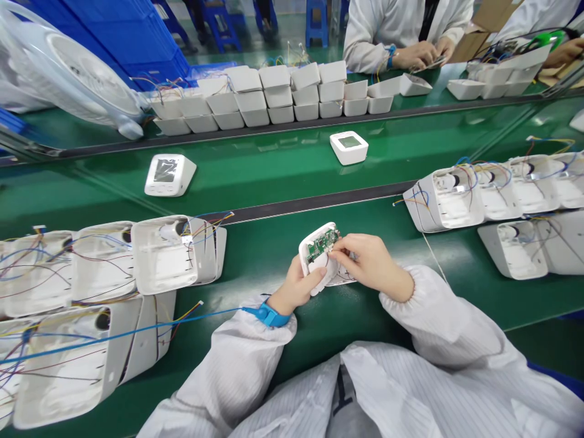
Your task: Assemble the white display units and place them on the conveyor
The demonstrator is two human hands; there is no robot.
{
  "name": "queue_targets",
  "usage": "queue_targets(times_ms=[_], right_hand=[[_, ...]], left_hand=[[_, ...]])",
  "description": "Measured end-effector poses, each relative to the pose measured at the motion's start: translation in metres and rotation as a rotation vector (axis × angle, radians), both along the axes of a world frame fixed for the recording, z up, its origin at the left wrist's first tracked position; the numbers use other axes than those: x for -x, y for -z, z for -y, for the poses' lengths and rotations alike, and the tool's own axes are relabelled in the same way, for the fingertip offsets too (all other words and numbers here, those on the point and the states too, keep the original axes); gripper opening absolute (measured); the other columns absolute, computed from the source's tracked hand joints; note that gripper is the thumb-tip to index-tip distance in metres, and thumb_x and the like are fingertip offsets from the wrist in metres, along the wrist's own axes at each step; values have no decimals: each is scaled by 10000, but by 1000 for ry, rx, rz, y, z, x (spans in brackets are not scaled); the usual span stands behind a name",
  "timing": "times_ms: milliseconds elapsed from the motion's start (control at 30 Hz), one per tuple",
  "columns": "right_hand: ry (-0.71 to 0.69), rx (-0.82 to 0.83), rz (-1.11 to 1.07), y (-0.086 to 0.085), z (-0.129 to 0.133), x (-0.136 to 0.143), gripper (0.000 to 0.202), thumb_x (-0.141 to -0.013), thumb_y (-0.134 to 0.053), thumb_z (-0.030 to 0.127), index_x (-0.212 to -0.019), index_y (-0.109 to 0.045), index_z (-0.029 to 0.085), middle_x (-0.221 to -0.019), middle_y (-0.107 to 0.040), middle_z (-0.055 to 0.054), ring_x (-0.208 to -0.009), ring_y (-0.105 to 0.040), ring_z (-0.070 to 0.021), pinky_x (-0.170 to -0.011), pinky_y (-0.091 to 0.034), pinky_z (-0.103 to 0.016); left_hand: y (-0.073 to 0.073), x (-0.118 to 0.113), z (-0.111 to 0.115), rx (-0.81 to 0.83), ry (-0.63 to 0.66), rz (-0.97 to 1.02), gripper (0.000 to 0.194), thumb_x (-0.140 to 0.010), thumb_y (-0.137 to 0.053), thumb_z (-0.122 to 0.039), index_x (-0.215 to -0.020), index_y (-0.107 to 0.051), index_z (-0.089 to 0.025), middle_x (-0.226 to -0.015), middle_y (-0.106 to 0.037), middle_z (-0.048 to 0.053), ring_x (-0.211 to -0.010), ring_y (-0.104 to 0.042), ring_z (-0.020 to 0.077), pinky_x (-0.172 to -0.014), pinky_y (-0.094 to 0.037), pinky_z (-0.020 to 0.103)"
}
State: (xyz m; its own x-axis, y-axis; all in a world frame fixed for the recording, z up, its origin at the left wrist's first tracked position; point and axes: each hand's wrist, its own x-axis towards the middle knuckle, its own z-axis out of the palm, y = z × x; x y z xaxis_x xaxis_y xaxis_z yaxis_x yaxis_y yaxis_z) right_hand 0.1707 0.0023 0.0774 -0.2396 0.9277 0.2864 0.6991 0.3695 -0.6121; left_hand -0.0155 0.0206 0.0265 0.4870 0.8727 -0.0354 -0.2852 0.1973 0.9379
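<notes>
Near the middle of the green bench, my left hand (296, 287) grips a white plastic housing (318, 272), its thumb across the front. A green circuit board (322, 243) with small parts sits in the housing's upper part. My right hand (365, 258) is closed at the board's right edge, thumb and forefinger pinched together. What those fingertips hold is too small to make out. Part of another white piece shows below my right hand, mostly hidden. A blue wrist strap (269, 314) with a cord is round my left wrist.
Open white housings with wires (164, 258) stand at left, more (456, 201) at right. Two closed white devices with screens (349, 148) (168, 175) lie on the conveyor strip. Stacked white shells (278, 97) line the far side, near a fan (77, 67) and a person's hands (420, 56).
</notes>
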Motion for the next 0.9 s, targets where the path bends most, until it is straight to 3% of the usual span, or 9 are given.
queue_targets(times_ms=[333, 567, 767, 900], right_hand=[[57, -11, -46, 4, 1, 7, 244, -956, -539, 335, -775, -617, 192, -681, -600, 5, -634, -535, -127, -644, -397, -268], [132, 16, -87, 5, 4, 14, 204, -951, -541, 305, -785, -600, 203, -746, -651, 6, -683, -574, -135, -698, -407, -282], [152, -7, -43, 7, 3, 13, 204, -933, -570, 303, -761, -595, 196, -725, -630, 2, -679, -563, -138, -657, -397, -272], [152, -86, -5, 8, 1, 10, 208, -920, -584, 289, -736, -598, 193, -684, -607, 0, -658, -547, -140, -641, -395, -275]], left_hand=[[8, 1, 1, 39, -14, -15, 495, -732, -775, -401, -1150, -680, -153, -1129, -713, 85, -1028, -649, 278, -971, -492, 411], [5, -3, 4, 30, -20, 12, 528, -744, -762, -398, -1211, -656, -176, -1252, -668, 89, -1152, -605, 292, -1004, -470, 387], [5, -2, 2, 164, 5, 13, 484, -721, -765, -386, -1131, -673, -146, -1025, -711, 64, -888, -642, 221, -815, -515, 326], [6, 0, 0, 134, 28, -17, 378, -717, -752, -371, -1003, -693, -130, -935, -693, 50, -838, -612, 197, -779, -501, 298]])
